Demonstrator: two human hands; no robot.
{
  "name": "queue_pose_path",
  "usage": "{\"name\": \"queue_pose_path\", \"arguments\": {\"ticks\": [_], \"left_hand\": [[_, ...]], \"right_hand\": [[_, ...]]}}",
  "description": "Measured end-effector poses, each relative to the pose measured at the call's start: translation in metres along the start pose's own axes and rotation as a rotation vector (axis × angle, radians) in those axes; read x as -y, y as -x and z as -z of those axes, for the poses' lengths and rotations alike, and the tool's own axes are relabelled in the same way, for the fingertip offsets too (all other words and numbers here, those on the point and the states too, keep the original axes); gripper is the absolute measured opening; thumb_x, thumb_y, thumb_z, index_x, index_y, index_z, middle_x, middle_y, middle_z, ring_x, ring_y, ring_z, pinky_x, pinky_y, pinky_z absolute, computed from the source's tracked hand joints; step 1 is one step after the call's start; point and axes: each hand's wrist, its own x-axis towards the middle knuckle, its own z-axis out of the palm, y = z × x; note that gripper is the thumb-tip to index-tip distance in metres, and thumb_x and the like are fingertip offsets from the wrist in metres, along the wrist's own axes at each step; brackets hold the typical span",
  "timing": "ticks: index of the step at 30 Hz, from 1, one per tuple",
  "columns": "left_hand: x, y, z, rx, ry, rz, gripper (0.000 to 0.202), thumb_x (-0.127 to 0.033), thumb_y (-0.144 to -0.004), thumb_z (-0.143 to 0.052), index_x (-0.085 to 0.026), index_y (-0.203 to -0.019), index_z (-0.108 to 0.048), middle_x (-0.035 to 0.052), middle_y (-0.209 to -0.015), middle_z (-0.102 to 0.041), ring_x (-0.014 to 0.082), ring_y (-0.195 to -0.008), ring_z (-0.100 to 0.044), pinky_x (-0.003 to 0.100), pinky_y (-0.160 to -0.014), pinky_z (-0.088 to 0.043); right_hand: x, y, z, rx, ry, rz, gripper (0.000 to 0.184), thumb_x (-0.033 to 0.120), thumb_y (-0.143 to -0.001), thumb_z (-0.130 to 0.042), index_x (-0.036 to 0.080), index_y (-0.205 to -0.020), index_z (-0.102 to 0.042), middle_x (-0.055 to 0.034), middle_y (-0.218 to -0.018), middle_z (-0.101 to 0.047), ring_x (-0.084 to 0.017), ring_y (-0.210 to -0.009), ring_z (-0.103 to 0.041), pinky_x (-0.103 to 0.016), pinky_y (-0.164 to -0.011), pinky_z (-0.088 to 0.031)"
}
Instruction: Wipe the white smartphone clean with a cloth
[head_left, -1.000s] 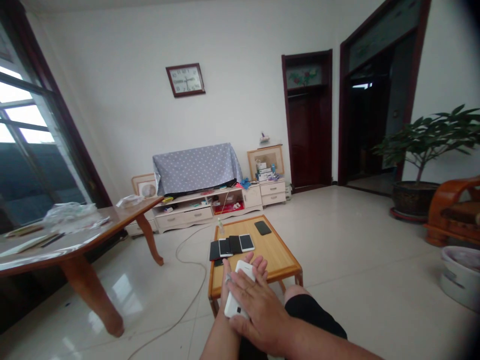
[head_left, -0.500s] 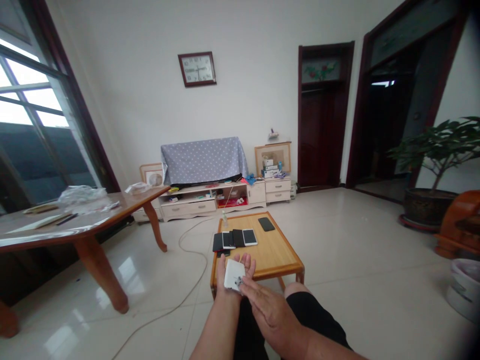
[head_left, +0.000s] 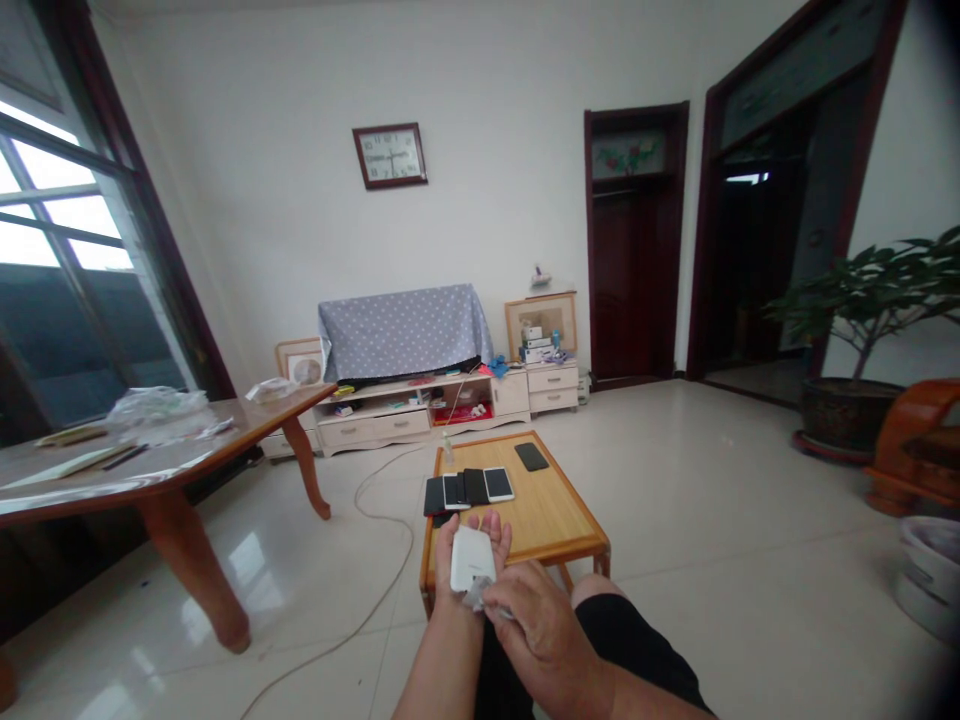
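Note:
My left hand (head_left: 501,540) lies palm up above the near edge of the small wooden table (head_left: 559,520), closed around a white phone (head_left: 471,553). The phone's plain white face is towards me, with a dark spot near its lower end. My right hand (head_left: 544,615) pinches a small crumpled whitish-grey piece, like a wipe or cloth (head_left: 477,594), against that lower end. Its exact kind is too small to make out. Just beyond lie several phones in an overlapping row, among them a white-framed phone (head_left: 499,484) and a black phone (head_left: 434,496).
Another dark phone (head_left: 532,457) lies at the table's far right, and a small clear bottle (head_left: 448,447) stands at its far left corner. A larger wooden table (head_left: 199,450) is on the left. A cable (head_left: 409,545) runs across the floor. A bucket (head_left: 930,575) stands at right.
My right fingers have moved down to the phone's lower end and curled into a pinch; the crumpled piece now sticks out past that end. My left hand still holds the phone.

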Motion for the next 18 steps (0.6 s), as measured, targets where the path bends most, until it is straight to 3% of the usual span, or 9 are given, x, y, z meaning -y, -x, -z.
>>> {"name": "queue_pose_path", "arguments": {"ticks": [6,12,18], "left_hand": [[0.013,-0.001,-0.003,-0.036,-0.041,0.027,0.015,-0.03,-0.085,-0.061,-0.018,-0.076,-0.063,0.0077,-0.082,-0.072,0.0235,-0.083,-0.073,0.052,-0.102,-0.051],[0.006,-0.004,0.005,-0.055,-0.036,-0.033,0.016,-0.033,-0.086,-0.06,-0.019,-0.079,-0.062,0.005,-0.081,-0.071,0.0204,-0.079,-0.073,0.05,-0.102,-0.051],[0.02,-0.015,0.009,-0.055,-0.089,0.006,0.015,-0.033,-0.085,-0.062,-0.019,-0.079,-0.062,0.0053,-0.079,-0.069,0.0246,-0.084,-0.073,0.05,-0.104,-0.05]], "right_hand": [[0.007,-0.015,-0.005,-0.031,0.02,-0.052,0.013,0.013,-0.089,-0.059,0.025,-0.094,-0.061,-0.0011,-0.09,-0.061,-0.019,-0.086,-0.059,-0.035,-0.085,-0.05],[-0.004,-0.004,-0.001,-0.066,-0.038,-0.223,0.013,0.012,-0.086,-0.063,0.025,-0.085,-0.061,-0.0001,-0.089,-0.062,-0.018,-0.085,-0.062,-0.03,-0.075,-0.051],[0.001,-0.017,-0.005,-0.101,-0.016,-0.207,0.017,0.01,-0.081,-0.064,0.026,-0.085,-0.061,-0.0006,-0.089,-0.064,-0.022,-0.097,-0.062,-0.041,-0.095,-0.049]]}}
